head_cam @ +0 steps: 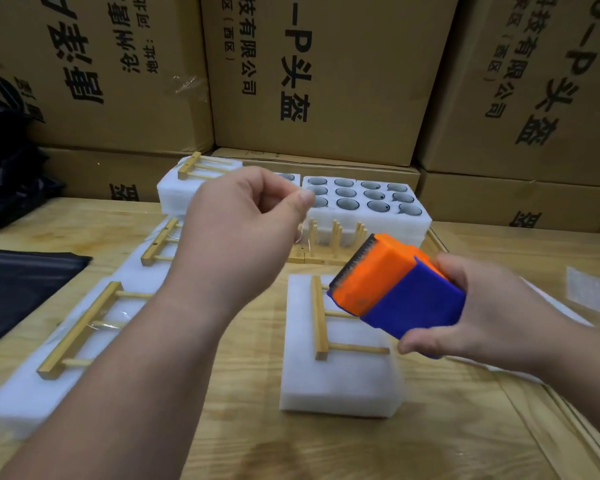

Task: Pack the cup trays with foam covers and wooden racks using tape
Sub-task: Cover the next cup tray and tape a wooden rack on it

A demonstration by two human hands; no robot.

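Head view: right hand [492,306] grips blocky orange-blue plastic tape dispenser [395,292]

Orange-and-blue tape dispenser [395,292] raised, tilted; white foam block [340,368] bearing wooden rack [321,320] beneath; open cup tray [364,202] behind.

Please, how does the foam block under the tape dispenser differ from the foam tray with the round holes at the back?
The near foam block has a smooth closed top, while the back foam tray shows rows of round holes holding cups. The near foam block carries a wooden rack lying flat on it; the back foam tray has nothing on top, and wooden racks stand against its front. Both are white foam on the wooden table.
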